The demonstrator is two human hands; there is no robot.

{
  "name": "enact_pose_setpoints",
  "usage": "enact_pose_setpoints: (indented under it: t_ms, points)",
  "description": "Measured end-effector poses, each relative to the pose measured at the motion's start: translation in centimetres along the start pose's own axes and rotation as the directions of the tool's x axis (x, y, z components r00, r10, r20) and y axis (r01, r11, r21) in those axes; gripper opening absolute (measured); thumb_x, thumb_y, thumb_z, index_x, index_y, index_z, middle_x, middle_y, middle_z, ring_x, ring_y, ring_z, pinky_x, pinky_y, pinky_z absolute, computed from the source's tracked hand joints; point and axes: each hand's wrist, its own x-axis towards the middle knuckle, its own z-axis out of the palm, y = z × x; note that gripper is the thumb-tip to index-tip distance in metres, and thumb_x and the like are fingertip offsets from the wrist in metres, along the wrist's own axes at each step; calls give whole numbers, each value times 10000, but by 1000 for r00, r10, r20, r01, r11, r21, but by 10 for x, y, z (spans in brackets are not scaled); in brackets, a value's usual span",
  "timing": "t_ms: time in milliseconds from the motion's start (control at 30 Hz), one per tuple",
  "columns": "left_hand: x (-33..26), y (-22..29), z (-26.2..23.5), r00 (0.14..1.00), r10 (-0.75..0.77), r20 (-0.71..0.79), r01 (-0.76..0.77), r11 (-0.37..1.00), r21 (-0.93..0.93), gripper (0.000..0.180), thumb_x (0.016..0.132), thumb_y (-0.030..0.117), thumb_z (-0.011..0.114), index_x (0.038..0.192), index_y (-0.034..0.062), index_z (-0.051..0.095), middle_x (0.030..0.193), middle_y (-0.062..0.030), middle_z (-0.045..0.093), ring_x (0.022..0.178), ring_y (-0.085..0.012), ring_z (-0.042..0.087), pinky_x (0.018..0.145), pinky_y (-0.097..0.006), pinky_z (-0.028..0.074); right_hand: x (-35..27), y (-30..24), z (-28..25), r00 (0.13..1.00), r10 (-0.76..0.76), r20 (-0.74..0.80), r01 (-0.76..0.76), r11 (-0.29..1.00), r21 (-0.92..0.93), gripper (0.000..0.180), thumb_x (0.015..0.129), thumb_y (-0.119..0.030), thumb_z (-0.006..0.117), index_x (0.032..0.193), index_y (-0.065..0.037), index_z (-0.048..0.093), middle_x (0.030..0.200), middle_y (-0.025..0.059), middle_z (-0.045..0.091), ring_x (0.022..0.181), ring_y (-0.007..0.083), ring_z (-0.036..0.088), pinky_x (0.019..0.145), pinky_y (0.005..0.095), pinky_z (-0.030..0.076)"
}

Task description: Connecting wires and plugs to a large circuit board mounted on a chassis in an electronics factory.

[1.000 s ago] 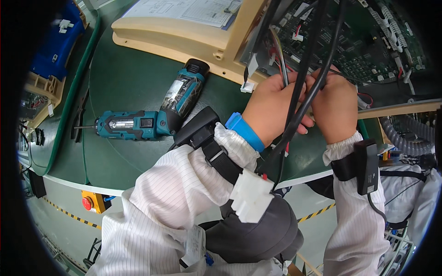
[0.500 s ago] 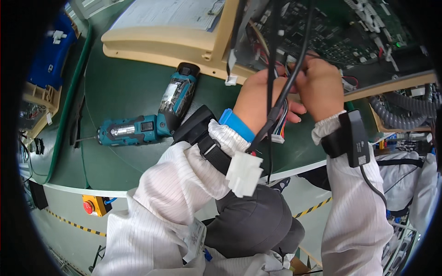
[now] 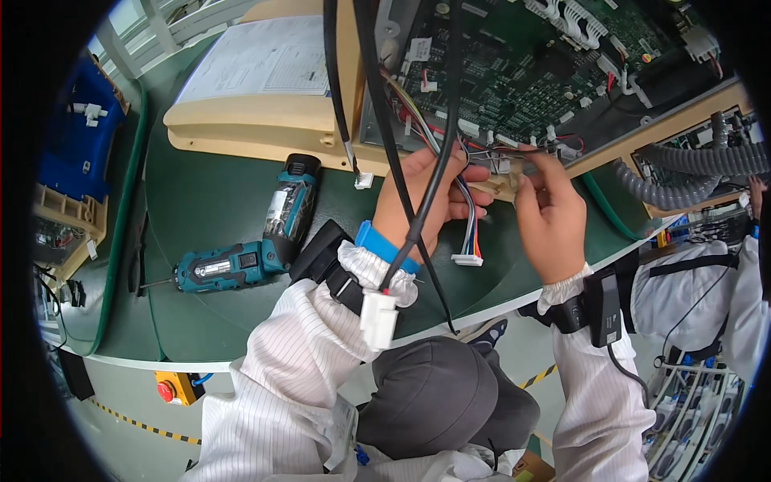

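Observation:
My left hand point(image 3: 422, 197) is closed around a bundle of thin multicoloured wires point(image 3: 464, 197) at the lower edge of a green circuit board point(image 3: 514, 76). From under its fingers the bundle hangs down to a white connector point(image 3: 467, 260). My right hand point(image 3: 550, 213) is beside it, its index fingertip against thin dark wires at the board's edge. Its thumb is apart from the index finger, and the other fingers are curled. Black cables point(image 3: 393, 153) pass in front of my left hand; a white plug point(image 3: 379, 320) hangs over my left sleeve.
A teal cordless screwdriver point(image 3: 233, 265) lies on the green work surface point(image 3: 217, 321). The tan housing point(image 3: 249, 132) carries papers point(image 3: 257, 60). Grey corrugated hoses point(image 3: 666, 189) are at the right. A blue unit point(image 3: 68, 145) stands left, above a red emergency button point(image 3: 166, 391).
My right hand has moved down and away from my left, its thumb and index finger now apart. My view has shifted, showing more of the circuit board. The left hand still grips the wires.

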Motion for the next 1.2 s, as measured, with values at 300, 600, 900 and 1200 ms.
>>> enact_pose_setpoints:
  t_ms: [300, 600, 900, 1200]
  points:
    - [0, 3, 4, 1000, 12, 20, -11, 999, -40, 207, 1020, 174, 512, 1136, 10, 563, 1022, -157, 705, 755, -183, 674, 654, -312, 570, 14, 10, 6, 969, -212, 125, 246, 859, -449, 234, 885, -110, 600, 1091, -72, 704, 884, 160, 686, 803, 359, 664, 698, 454, 534]
    - [0, 8, 4, 989, 30, -145, 0, 979, 204, 204, 990, 147, 515, 1098, -8, 594, 926, -134, 706, 608, -147, 594, 530, -273, 496, 20, 14, 5, 954, -177, 241, 289, 750, -595, 279, 875, -138, 596, 1135, -123, 697, 937, 102, 694, 827, 307, 677, 700, 433, 544]
    - [0, 12, 3, 999, -44, -9, 45, 997, 55, 186, 993, 134, 528, 1134, 14, 544, 971, -129, 699, 673, -170, 618, 591, -308, 520, 24, 10, 8, 955, -137, 264, 281, 707, -649, 208, 878, -163, 573, 1036, -126, 703, 827, 92, 686, 791, 312, 684, 660, 446, 541]
    - [-2, 10, 2, 992, -61, 111, 72, 993, -91, 237, 1056, 176, 468, 1200, 8, 554, 1210, -182, 660, 1038, -247, 685, 802, -326, 580, 1, 2, 7, 921, -95, 377, 349, 629, -694, 177, 845, -151, 562, 986, -91, 650, 808, 128, 693, 738, 303, 704, 598, 422, 541]
